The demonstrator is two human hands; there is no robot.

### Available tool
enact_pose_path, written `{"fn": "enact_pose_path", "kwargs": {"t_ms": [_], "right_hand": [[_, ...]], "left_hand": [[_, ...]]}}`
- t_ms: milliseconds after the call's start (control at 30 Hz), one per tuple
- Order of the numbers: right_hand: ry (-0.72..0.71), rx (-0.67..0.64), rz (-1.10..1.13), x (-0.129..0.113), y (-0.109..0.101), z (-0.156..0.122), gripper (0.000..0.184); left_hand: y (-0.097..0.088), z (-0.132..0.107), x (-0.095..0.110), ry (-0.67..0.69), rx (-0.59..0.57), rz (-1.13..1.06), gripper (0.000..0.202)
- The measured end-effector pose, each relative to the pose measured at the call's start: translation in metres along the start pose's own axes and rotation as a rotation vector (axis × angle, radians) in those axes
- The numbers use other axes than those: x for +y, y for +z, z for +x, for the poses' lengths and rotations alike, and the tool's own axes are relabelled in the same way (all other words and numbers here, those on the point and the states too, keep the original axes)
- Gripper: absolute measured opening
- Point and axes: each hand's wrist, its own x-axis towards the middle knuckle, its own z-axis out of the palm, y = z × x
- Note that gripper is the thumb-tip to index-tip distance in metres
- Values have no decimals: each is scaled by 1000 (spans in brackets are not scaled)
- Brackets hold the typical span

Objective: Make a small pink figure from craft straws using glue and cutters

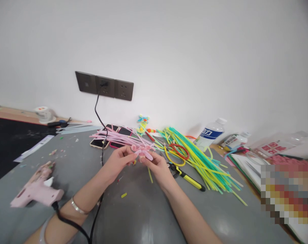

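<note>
Between my two hands, above the middle of the grey table, is a small pink pipe-cleaner figure (143,151) with curled loops. My left hand (120,160) pinches it from the left with thumb and fingertips. On the other side my right hand (156,166) grips its lower right part, the fingers partly hidden behind it. Just behind lie pink pipe cleaners (115,137) across two phones (99,143). To the right of my right hand are yellow-handled pliers (192,181) and scissors with red and yellow handles (178,152).
A pink glue gun (39,193) lies at left, its black cord (70,222) passing under my left forearm; another cord runs to the wall socket (104,84). Green and yellow pipe cleaners (207,166) spread at right. A bottle (211,132) stands by the wall near a finished-looking colourful figure (143,123).
</note>
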Motion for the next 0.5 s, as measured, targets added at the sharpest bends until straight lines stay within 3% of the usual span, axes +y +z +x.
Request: {"fn": "enact_pose_path", "kwargs": {"t_ms": [500], "right_hand": [[55, 1, 100, 13, -7, 4, 27]], "left_hand": [[-4, 2, -2, -38, -55, -11, 40]]}}
